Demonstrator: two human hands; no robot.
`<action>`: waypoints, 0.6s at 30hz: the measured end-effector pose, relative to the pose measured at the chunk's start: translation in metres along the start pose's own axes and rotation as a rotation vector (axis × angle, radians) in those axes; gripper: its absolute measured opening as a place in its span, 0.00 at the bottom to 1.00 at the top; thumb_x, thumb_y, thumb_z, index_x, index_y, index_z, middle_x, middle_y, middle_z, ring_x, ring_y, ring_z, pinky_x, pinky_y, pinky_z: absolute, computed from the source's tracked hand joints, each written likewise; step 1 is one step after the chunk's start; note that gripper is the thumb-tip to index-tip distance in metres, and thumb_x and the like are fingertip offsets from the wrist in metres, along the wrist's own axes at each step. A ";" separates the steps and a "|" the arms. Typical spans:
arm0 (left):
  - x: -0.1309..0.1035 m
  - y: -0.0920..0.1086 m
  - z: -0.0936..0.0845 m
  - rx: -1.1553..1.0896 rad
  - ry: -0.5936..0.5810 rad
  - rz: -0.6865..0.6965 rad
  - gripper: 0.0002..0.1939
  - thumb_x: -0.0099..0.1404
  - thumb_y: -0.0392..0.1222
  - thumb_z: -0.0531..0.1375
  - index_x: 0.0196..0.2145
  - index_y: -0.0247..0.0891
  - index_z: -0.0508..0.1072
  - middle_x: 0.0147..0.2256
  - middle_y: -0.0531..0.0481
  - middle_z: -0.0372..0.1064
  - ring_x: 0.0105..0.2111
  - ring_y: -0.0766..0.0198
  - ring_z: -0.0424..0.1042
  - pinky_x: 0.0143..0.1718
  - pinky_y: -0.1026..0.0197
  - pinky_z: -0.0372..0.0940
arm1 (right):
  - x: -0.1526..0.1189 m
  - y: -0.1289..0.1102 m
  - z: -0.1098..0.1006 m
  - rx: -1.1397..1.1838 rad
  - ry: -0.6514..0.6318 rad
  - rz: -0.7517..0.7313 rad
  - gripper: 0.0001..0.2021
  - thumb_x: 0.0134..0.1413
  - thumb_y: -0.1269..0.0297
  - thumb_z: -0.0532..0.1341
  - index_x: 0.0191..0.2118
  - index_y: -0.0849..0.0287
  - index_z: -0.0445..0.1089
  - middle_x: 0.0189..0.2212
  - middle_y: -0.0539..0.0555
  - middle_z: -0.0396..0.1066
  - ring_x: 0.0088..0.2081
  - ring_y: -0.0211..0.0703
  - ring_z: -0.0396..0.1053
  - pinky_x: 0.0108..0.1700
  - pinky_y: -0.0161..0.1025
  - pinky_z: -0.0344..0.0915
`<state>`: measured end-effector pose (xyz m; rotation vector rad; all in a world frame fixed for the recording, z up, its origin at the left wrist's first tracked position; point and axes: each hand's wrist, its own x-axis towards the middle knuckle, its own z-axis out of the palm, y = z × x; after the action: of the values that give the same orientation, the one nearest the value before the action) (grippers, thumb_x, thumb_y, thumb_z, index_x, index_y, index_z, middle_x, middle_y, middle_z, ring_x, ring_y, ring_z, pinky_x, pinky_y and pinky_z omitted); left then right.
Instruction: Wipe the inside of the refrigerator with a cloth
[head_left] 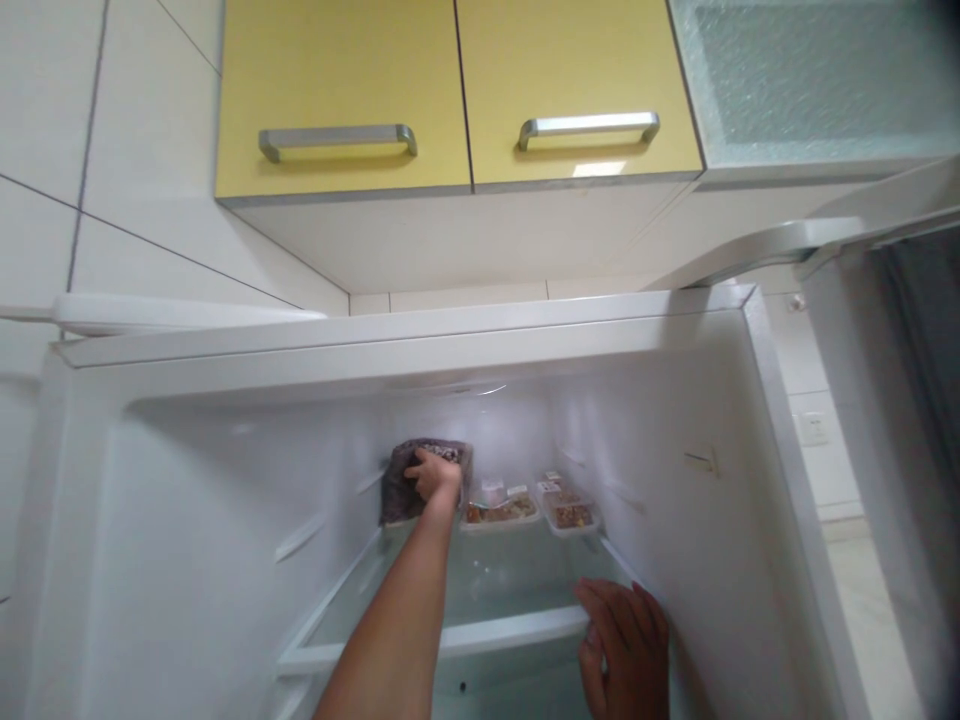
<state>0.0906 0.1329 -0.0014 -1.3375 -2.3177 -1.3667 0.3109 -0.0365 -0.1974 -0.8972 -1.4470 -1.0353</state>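
The right hand curls loosely by the shelf edge; on the left hand, half-spread fingers touch the dark bag beneath, not yet lifted, both grips unclear. Food packs right of those fingers sit untouched.

Dark bag, trays on shelf

On a flat, pale-green translucent shelf, a boxy dark bag stands back left; two shallow rectangular plastic trays lie to its right.
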 end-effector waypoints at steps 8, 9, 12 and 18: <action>0.014 0.024 -0.010 0.082 0.145 0.342 0.39 0.62 0.47 0.62 0.69 0.47 0.54 0.71 0.36 0.48 0.68 0.33 0.49 0.64 0.32 0.54 | -0.006 -0.004 0.012 0.024 0.055 0.088 0.18 0.55 0.75 0.52 0.48 0.56 0.71 0.41 0.55 0.78 0.45 0.48 0.73 0.55 0.53 0.59; 0.013 0.025 -0.009 0.111 0.148 0.386 0.38 0.63 0.43 0.61 0.69 0.48 0.54 0.71 0.37 0.49 0.69 0.33 0.48 0.64 0.31 0.55 | -0.007 -0.005 0.013 0.032 0.061 0.105 0.18 0.55 0.74 0.52 0.48 0.56 0.71 0.41 0.55 0.78 0.44 0.48 0.73 0.55 0.53 0.59; 0.002 0.032 -0.006 0.136 0.105 0.512 0.37 0.63 0.35 0.57 0.69 0.48 0.55 0.71 0.39 0.50 0.69 0.33 0.48 0.64 0.32 0.56 | -0.008 -0.009 0.016 0.059 0.085 0.163 0.17 0.56 0.74 0.51 0.47 0.55 0.71 0.40 0.55 0.78 0.45 0.48 0.73 0.56 0.54 0.58; -0.037 0.070 0.016 0.046 -0.082 0.911 0.32 0.66 0.30 0.50 0.66 0.46 0.63 0.72 0.42 0.52 0.70 0.35 0.46 0.67 0.27 0.47 | -0.005 -0.006 0.016 0.050 0.111 0.138 0.16 0.56 0.73 0.51 0.46 0.55 0.71 0.39 0.55 0.78 0.43 0.48 0.73 0.54 0.53 0.58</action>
<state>0.1695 0.1362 0.0151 -2.0615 -1.3893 -0.9371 0.3008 -0.0236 -0.2034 -0.8770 -1.2942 -0.9273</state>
